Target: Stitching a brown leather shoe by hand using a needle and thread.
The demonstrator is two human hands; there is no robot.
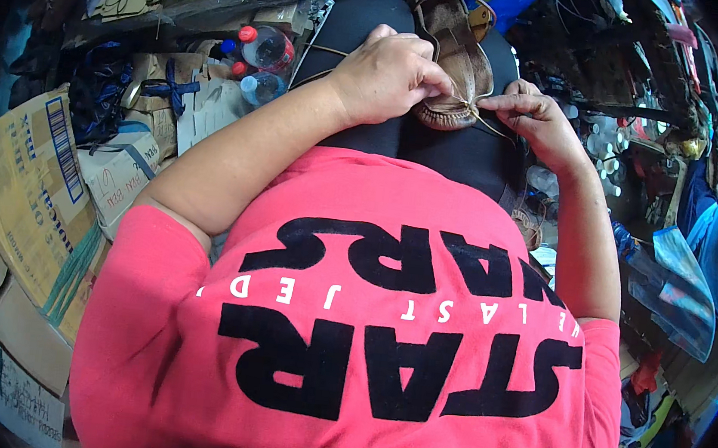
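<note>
A brown leather moccasin-style shoe [459, 61] rests across my lap, its gathered, stitched toe pointing toward me. My left hand [391, 73] is closed at the left of the toe, thumb and forefinger pinching a pale thread by the seam. At the toe's right side, my right hand [535, 120] pinches with thumb and forefinger close to where the thread [471, 97] meets the leather. One thread end trails off beneath the right hand, and another line runs out to the left past my left wrist. Any needle is too small to make out.
Plastic bottles [265, 49] with red and blue caps stand left of my legs. Cardboard boxes [34, 184] are stacked farther left. A blue bag [510, 1] lies beyond the shoe. Several clear containers [606, 144] and a clear-and-blue plastic sheet [679, 289] lie to the right.
</note>
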